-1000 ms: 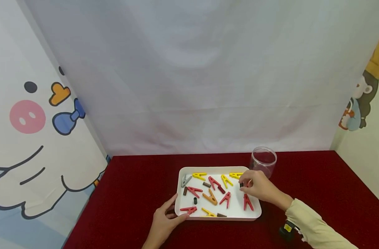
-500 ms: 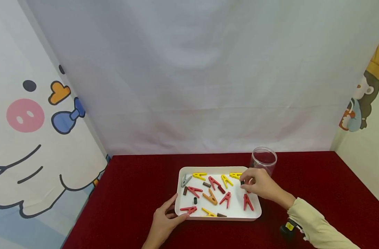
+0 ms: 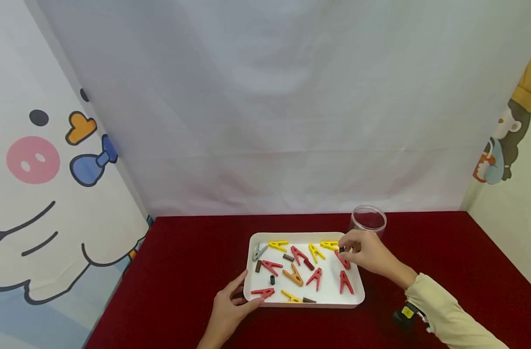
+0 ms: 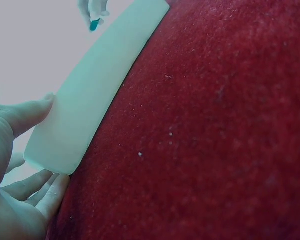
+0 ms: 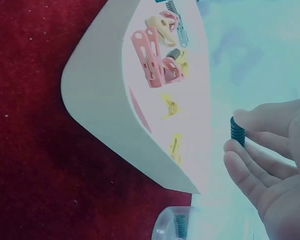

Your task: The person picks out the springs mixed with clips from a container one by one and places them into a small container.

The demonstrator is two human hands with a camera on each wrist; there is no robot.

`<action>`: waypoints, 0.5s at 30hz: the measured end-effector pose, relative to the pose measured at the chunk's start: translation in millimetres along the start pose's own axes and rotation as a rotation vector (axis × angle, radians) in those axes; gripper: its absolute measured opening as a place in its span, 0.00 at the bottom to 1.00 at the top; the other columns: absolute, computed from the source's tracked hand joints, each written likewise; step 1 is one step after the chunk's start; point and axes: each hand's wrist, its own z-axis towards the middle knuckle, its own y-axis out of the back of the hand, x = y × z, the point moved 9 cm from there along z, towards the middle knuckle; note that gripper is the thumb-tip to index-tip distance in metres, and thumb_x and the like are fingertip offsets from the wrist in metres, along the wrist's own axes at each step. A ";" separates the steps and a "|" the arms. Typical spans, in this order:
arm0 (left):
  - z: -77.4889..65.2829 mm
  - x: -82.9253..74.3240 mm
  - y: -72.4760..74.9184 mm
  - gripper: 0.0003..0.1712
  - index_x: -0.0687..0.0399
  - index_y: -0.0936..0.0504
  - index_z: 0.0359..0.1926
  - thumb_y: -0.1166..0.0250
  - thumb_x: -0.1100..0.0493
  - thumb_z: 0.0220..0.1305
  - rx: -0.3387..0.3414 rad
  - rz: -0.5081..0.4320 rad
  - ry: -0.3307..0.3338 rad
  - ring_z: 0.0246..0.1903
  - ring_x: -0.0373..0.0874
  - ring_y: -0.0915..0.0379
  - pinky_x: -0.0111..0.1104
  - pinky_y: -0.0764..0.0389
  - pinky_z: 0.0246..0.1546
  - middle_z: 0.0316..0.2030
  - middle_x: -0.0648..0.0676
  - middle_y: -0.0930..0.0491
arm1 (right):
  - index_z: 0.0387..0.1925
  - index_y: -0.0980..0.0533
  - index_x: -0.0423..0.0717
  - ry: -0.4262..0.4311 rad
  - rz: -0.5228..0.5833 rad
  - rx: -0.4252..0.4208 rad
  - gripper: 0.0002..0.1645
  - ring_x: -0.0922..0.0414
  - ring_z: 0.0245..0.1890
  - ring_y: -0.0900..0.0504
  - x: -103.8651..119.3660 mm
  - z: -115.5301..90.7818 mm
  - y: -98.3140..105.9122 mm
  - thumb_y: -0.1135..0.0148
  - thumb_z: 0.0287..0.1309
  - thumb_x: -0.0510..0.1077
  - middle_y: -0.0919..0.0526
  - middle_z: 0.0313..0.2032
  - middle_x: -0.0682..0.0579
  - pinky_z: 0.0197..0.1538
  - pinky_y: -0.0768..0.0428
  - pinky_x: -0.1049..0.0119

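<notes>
A dark coil spring (image 5: 237,132) is pinched between the thumb and fingertips of my right hand (image 3: 367,252), raised over the tray's right end. My left hand (image 3: 228,308) grips the near left corner of the white tray (image 4: 80,115), thumb by the rim and fingers around the outer side. Spread over the tray are plastic clips in several colours, such as an orange clip (image 3: 293,275), a red clip (image 3: 345,282) and a yellow clip (image 3: 316,252). Loose springs lie among them, including a small dark spring (image 3: 272,280) and a brown spring (image 3: 258,266).
Behind the tray's right end stands a clear round jar (image 3: 368,220), partly covered by my right hand; a dark spring (image 5: 181,226) shows inside it. A dark red cloth (image 3: 195,252) covers the table. A pale curtain (image 3: 291,121) hangs at the back.
My right hand has moved slightly up and toward the jar with the spring, uncovering more of a red clip beneath it. My left hand stays at the tray corner.
</notes>
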 end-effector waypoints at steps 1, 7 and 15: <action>0.1 -0.6 0.3 0.44 0.60 0.32 0.66 0.24 0.60 0.47 -0.001 0.001 -0.003 0.47 0.53 0.27 0.28 0.22 0.37 0.55 0.65 0.27 | 0.35 0.18 0.41 0.000 -0.001 -0.005 0.12 0.62 0.27 0.26 0.1 0.7 1.9 0.27 0.45 0.35 0.19 0.29 0.55 0.28 0.25 0.69; 3.1 10.4 0.5 0.45 0.56 0.32 0.66 0.23 0.55 0.46 -0.008 0.033 -0.008 0.46 0.48 0.26 0.28 0.22 0.36 0.54 0.62 0.26 | 0.34 0.18 0.41 0.008 -0.001 -0.035 0.12 0.61 0.28 0.24 2.2 2.2 13.4 0.27 0.44 0.34 0.18 0.31 0.53 0.31 0.23 0.69; 2.4 9.7 1.1 0.45 0.53 0.31 0.66 0.23 0.53 0.45 -0.025 0.057 0.008 0.46 0.48 0.27 0.28 0.22 0.37 0.54 0.61 0.26 | 0.34 0.19 0.39 0.013 -0.001 -0.060 0.11 0.61 0.28 0.23 2.0 2.1 23.2 0.27 0.44 0.33 0.18 0.31 0.52 0.32 0.22 0.68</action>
